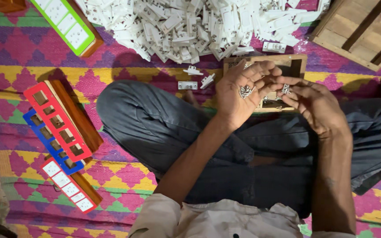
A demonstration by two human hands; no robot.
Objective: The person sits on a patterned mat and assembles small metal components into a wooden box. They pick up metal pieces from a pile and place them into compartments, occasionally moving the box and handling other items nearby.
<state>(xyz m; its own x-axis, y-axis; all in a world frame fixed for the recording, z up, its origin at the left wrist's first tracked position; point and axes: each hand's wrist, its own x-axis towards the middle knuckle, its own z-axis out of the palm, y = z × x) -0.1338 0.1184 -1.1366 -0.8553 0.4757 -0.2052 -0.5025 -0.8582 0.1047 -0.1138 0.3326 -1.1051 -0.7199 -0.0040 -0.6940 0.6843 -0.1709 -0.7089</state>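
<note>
My left hand (239, 90) is cupped palm up over my crossed legs, with several small metal screws (244, 91) lying in the palm. My right hand (310, 103) is beside it, fingertips pinched on a few more screws (285, 89). Both hands hover above a small wooden box (295, 66) on the mat that holds more screws. A big heap of white plastic switch parts (199, 26) lies beyond the box. Three loose white parts (194, 78) lie between the heap and my knee.
Left of my knee lie wooden switch boards with red (57, 121) and blue (45, 136) faceplates, and one red board fitted with white switches (69, 187). A green-framed board (69, 24) is at the top left. A wooden crate (362, 31) stands at the top right on the patterned mat.
</note>
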